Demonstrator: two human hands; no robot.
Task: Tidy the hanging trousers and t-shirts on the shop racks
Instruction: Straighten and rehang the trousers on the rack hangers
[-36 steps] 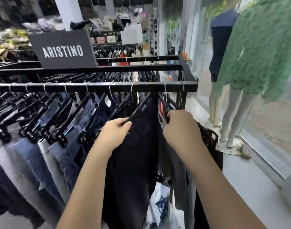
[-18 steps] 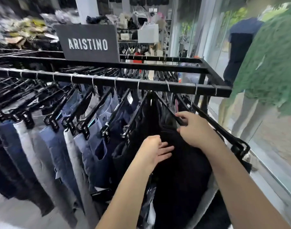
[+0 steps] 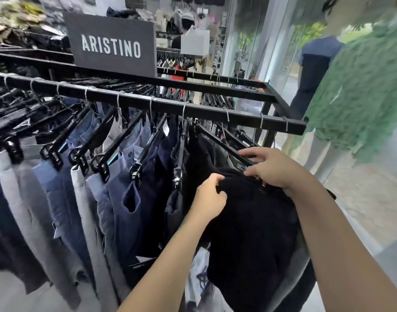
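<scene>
A black metal rack (image 3: pixel 215 110) carries a row of trousers on black clip hangers: grey, blue denim and navy pairs (image 3: pixel 107 199) at left, dark ones at right. Near the rack's right end hangs a pair of black trousers (image 3: pixel 254 233). My left hand (image 3: pixel 210 197) pinches its waistband at the left edge. My right hand (image 3: pixel 272 168) grips the black hanger (image 3: pixel 227 146) and the waistband at its right clip. Both forearms reach in from the bottom of the frame.
A dark "ARISTINO" sign (image 3: pixel 112 45) stands on top of the rack. To the right, by a glass shopfront, stand mannequins in a green patterned garment (image 3: pixel 359 91) and a navy top (image 3: pixel 314 61). A person in a cap (image 3: pixel 186 21) is behind the rack, among more racks.
The view has swung left and closer. My left hand has moved from the hanger to the black waistband and now pinches it. My right hand has slid along the hanger to its clip.
</scene>
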